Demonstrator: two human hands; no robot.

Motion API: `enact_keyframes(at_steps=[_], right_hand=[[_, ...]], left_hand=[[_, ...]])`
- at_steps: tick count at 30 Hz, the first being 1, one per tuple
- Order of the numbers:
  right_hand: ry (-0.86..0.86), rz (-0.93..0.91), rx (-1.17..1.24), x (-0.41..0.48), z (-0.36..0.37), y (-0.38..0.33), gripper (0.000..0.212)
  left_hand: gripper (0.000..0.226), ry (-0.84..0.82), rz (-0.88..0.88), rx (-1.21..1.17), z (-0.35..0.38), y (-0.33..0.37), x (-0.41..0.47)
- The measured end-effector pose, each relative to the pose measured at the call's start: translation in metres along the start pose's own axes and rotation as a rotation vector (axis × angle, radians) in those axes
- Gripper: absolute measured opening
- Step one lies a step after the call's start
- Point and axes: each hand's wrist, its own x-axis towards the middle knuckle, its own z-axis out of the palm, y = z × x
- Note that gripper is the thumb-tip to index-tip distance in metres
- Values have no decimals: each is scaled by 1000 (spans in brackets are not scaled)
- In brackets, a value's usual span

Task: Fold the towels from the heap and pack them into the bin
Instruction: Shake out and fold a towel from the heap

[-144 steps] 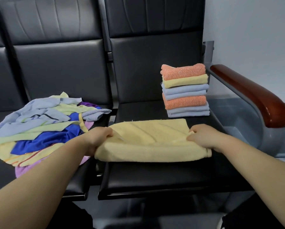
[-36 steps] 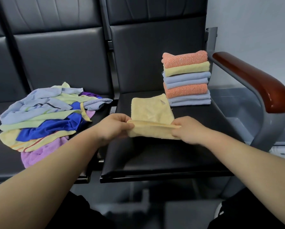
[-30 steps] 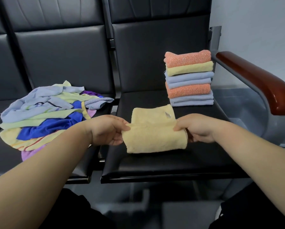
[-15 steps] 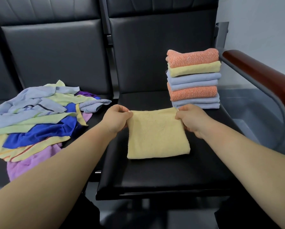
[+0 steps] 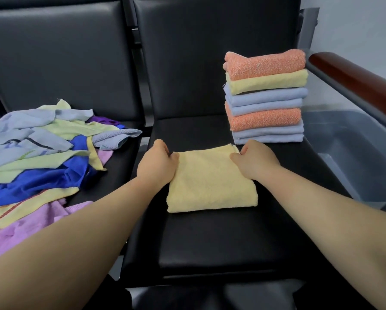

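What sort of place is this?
Likely a waiting area, not a laundry: a row of joined black padded seats, a wooden armrest at the end, and a bare wall. A yellow towel lies folded on one seat.

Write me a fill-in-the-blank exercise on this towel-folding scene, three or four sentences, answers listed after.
1. The left hand and the right hand hold the folded yellow terry towel, which lies in ____ of the stack of folded towels.
2. The stack's top towel is ____.
3. The towel directly beneath that one is ____.
4. The heap of unfolded coloured cloths lies to the person's ____.
Answers: front; orange; yellow; left.
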Motion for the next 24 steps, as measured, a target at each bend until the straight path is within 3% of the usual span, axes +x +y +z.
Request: enact_keyframes(at_steps=[3,6,9,13,17,24], right_hand=[[-181,79,-161,-11,-12,-9,45],[-297,121,-116,-28,-24,-13,39],[-372,117,-61,-41,-27,-15,27],[-360,105,-61,-45,-19,-14,17],[-264,153,-113,-42,-30,8,16],[-87,285,-185,-36,-79,86,18]], left_hand=[[41,-146,-97,63,-11,2,-2],[42,-378,-147,180,-26,9,-13],[32,-552,-211,122,-40,21,-33],[20,-493,-190,98,-35,29,-49],[28,-413,-142,71,-14,47,-54],[36,-456,-8,-24,43,126,-61]])
